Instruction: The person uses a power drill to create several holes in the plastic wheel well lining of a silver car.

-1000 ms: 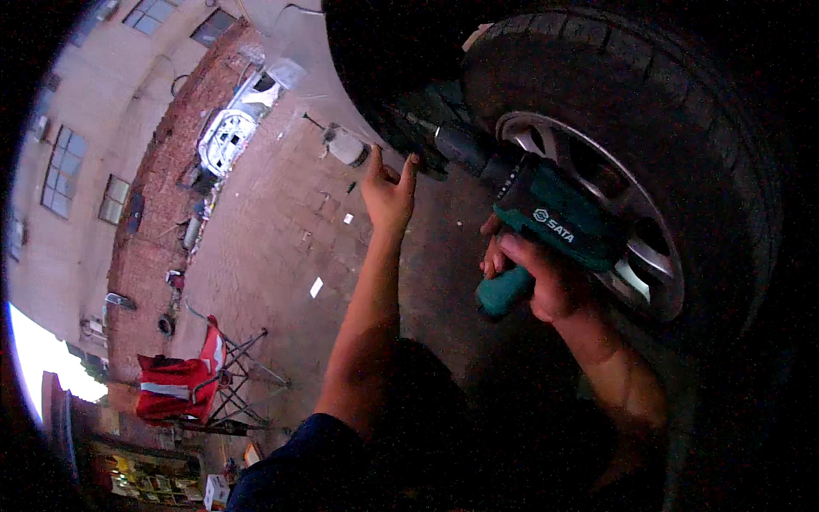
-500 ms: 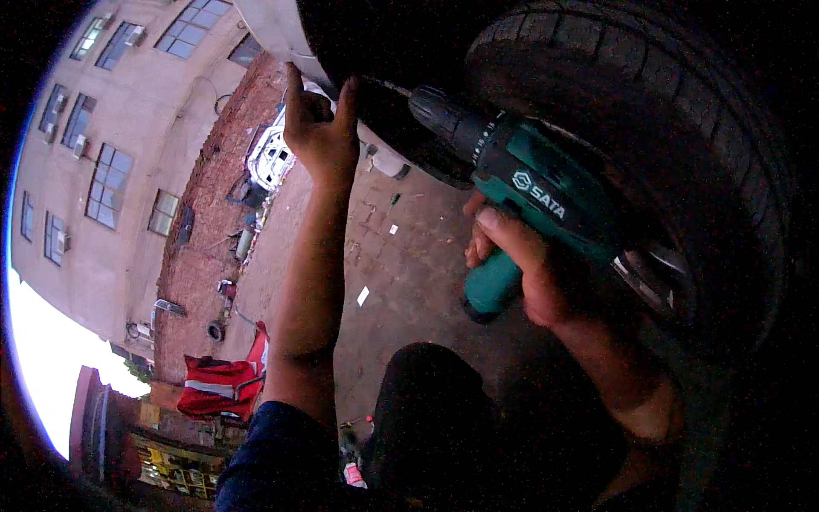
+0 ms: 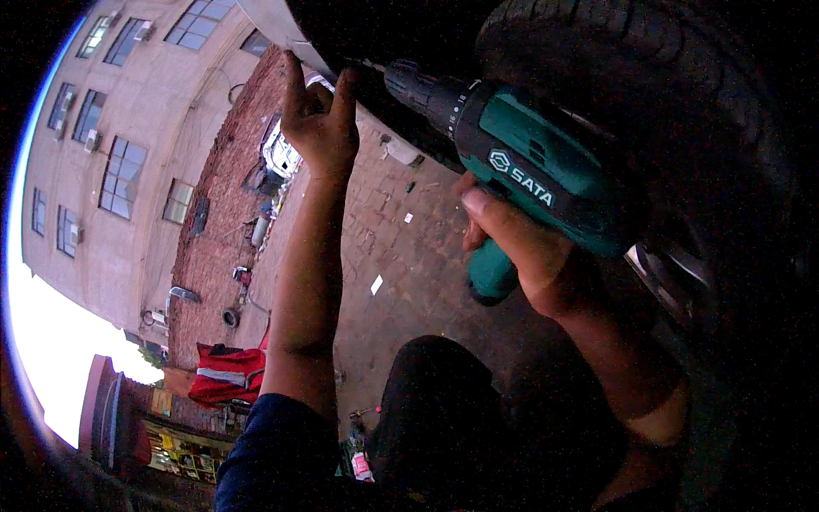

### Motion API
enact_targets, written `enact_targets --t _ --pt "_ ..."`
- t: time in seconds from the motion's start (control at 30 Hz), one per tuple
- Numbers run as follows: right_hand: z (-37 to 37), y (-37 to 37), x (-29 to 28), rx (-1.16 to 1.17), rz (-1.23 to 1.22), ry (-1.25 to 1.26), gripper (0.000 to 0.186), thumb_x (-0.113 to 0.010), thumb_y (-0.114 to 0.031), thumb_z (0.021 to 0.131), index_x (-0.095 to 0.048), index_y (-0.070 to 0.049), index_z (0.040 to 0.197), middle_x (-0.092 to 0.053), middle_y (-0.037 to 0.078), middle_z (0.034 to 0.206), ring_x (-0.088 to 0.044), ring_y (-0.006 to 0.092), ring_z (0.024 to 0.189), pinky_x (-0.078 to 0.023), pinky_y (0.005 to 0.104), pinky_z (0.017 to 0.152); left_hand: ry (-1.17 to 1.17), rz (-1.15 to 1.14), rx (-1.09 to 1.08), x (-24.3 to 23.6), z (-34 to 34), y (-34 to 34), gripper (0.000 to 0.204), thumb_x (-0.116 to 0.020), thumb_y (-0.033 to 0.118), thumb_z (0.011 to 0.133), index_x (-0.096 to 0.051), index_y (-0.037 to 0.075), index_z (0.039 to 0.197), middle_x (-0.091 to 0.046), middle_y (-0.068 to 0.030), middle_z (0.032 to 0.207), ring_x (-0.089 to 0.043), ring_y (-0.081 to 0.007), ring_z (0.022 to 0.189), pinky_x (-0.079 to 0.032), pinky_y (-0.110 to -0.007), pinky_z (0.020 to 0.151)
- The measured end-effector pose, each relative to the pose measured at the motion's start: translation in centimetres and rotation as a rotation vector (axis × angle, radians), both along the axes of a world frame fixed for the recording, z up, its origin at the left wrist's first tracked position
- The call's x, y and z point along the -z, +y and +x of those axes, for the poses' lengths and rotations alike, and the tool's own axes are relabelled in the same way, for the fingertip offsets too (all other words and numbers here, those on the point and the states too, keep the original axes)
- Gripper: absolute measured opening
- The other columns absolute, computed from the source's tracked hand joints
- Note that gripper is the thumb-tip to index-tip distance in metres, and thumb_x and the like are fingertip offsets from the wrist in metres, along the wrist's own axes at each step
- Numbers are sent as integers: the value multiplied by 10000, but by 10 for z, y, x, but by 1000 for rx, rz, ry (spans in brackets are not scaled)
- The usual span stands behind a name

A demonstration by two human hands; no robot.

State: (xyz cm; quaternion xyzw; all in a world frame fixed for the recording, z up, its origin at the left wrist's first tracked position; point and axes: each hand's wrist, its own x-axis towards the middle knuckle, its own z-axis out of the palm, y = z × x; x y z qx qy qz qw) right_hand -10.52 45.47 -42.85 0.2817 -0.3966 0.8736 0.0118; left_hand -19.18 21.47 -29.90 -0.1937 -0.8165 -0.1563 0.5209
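My right hand [image 3: 516, 243] is wrapped round the handle of a green and black cordless drill [image 3: 533, 162], its forefinger at the trigger. The drill points up and left, with a thin bit [image 3: 368, 64] in its black chuck [image 3: 409, 83]. The bit's tip meets the dark wheel-arch liner, close to my left thumb; what lies at the tip is too dark to make out. My left hand [image 3: 320, 124] is raised to the lower edge of a pale car body panel [image 3: 294, 34], thumb and forefinger spread on either side of this edge, other fingers curled.
A car tyre [image 3: 631, 51] stands close above and right of the drill. My bent knee [image 3: 439, 384] is below. Paved ground [image 3: 375, 247] holds scraps and a pink-labelled bottle [image 3: 362, 466]. A red cloth [image 3: 226, 375], a loose tyre [image 3: 230, 317] and a brick wall [image 3: 205, 256] lie farther left.
The drill and my right hand have moved up and left, bringing the bit closer to the panel edge and my left thumb. My left hand stays at that edge. The view has shifted slightly.
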Motion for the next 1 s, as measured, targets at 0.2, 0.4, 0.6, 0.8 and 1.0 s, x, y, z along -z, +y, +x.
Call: enact_targets --t 0.2,0.4,0.6,0.8,1.0 --pt "4 -2 -3 47 104 14 175 -599 -152 970 -630 -3 1057 -641 83 798 -654 178 705 -544 342 670 51 -68 -74 -4 3 11 592 -772 124 853 -543 -44 1373 -461 93 589 -366 -12 543 -310 -197 522" --pt "9 -7 -5 28 101 -56 164 -609 -133 960 -628 -7 1063 -651 89 876 -650 172 714 -546 337 662 32 -69 -12 -6 7 -1 686 -768 108 864 -463 -20 1465 -438 79 587 -367 -14 552 -312 -177 538" --pt "14 5 -13 35 104 -161 192 -597 -170 960 -632 -15 1067 -647 73 854 -639 172 705 -530 335 673 -96 -159 -78 -14 15 -10 792 -804 144 842 -406 -5 1511 -389 61 575 -346 -24 542 -291 -195 516" --pt "17 8 -10 51 143 -209 197 -619 -209 943 -652 -32 1022 -636 56 776 -633 168 697 -510 336 666 -110 -266 -226 -32 22 -9 735 -852 190 791 -533 -34 1415 -413 29 584 -360 -30 555 -309 -216 498" --pt "2 -7 29 23 219 -171 188 -637 -219 926 -657 -38 970 -635 54 747 -629 167 677 -503 333 664 -71 -278 -141 -33 18 -15 719 -859 206 801 -545 -52 1394 -440 23 583 -393 -28 562 -351 -213 516"
